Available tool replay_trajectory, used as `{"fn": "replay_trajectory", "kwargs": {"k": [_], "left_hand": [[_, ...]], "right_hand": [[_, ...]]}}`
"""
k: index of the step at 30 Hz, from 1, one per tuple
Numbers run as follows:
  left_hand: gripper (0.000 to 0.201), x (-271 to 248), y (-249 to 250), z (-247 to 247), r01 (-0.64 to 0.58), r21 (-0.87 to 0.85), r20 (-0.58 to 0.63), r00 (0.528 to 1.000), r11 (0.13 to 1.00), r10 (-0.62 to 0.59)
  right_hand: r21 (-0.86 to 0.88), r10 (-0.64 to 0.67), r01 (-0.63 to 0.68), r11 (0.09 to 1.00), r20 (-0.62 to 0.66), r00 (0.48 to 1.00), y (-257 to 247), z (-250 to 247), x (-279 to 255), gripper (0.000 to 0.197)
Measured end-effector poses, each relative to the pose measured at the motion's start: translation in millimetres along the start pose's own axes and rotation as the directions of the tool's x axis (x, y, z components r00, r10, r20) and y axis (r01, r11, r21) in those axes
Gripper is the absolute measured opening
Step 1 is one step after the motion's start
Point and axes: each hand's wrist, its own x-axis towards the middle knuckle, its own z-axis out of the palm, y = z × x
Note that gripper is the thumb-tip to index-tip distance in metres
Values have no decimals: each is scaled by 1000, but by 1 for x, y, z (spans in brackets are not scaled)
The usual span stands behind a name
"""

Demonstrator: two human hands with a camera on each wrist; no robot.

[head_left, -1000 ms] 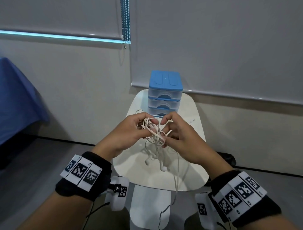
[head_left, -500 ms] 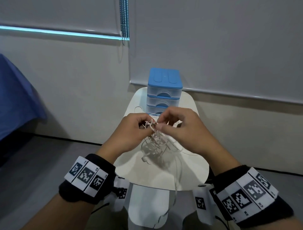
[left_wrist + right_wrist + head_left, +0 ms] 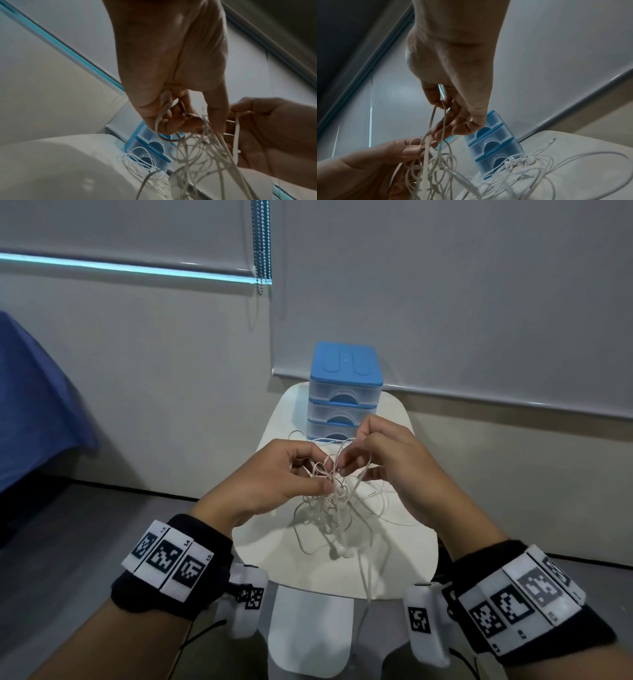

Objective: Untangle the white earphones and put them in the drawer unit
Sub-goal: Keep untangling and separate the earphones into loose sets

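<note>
- My left hand pinches a knot of the white earphones between thumb and curled fingers, held above the white table.
- The tangled cable hangs from between my hands, its loops and earbuds lying on the tabletop, one strand trailing over the near edge.
- My right hand pinches a loop beside the left.
- The blue drawer unit stands behind my hands, drawers closed.

Dim, soft indoor light; wrist views blurred.
</note>
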Motion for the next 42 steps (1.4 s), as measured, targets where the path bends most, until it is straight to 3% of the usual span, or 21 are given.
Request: {"fn": "replay_trajectory", "kwargs": {"k": [3,6,8,10,13,14,16,20,23,29,33,36,39,42], "left_hand": [[16,-1,2,2,13,-14,9,1000,1000,-13],[15,-1,4,1,29,-40,-23,999,999,-30],[16,-1,5,1,36,-42,-38,999,998,-37],[20,-1,7,1,24,-13,-43,999,1000,-25],[29,0,11,3,-24,14,-39,999,1000,25],[33,0,13,4,-44,24,-33,998,999,45],[40,0,15,6,-82,59,-25,996,995,84],[52,2,19,7,-106,61,-68,992,992,110],[54,2,20,7,-117,44,-94,988,992,121],[53,5,18,8,-124,-48,-170,979,991,114],[52,6,18,9,-141,-50,-192,973,989,130],[51,6,18,9,-150,-57,-192,972,987,137],[51,6,21,9,-155,-59,-157,977,986,145],[49,8,24,10,-167,-39,-142,977,985,160]], "right_hand": [[94,21,-17,995,-42,999,1,-1,0,7],[151,48,-34,988,-90,995,5,-5,3,8],[32,77,-73,997,-141,987,8,-8,4,17],[-205,55,-99,974,-211,976,13,-9,5,27],[-356,-89,-19,934,-284,955,13,-6,7,15],[-330,-112,23,944,-253,961,9,-4,7,4],[-283,-102,65,957,-117,988,6,-5,10,14],[-292,38,-9,956,93,995,9,-7,11,21],[-281,22,2,960,85,996,15,-8,10,14],[-131,-10,11,991,13,1000,21,-10,6,21],[-94,11,-9,996,22,1000,13,-10,4,2],[-106,42,-41,994,7,999,10,-10,5,17],[-154,43,-41,987,7,999,8,-9,7,13],[-154,57,-43,987,86,995,4,-9,9,12]]}}
